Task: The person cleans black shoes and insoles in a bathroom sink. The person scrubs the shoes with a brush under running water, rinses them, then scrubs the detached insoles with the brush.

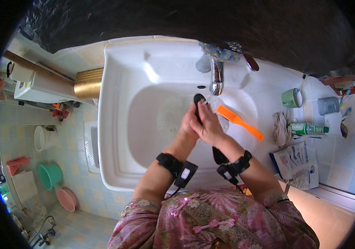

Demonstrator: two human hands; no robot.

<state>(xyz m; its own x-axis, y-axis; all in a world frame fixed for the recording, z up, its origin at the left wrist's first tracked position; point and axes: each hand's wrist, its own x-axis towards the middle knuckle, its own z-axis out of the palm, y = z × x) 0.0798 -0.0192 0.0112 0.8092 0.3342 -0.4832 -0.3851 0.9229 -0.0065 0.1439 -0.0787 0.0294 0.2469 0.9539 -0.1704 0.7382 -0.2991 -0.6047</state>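
My left hand (190, 123) and my right hand (209, 124) are pressed together over the basin of a white washbasin (143, 124), gripping a slim black object (199, 99) between the palms. Its rounded far end sticks out past my fingers; the rest is hidden, so its kind is unclear. Suds and cloudy water (177, 109) lie beneath my hands. Just right of my right hand, an orange brush (239, 121) rests on the basin's sloping side, handle towards the near right. A second black piece (220, 155) lies on the near rim, partly covered by my right forearm.
Behind the basin stands a chrome faucet (217, 77) with patterned cloth (219, 53) at its base. Along the right are a green mug (289, 98), a rag (281, 128), a green bottle (305, 129) lying down and a printed plastic bag (299, 165). Buckets (50, 176) stand on the floor left.
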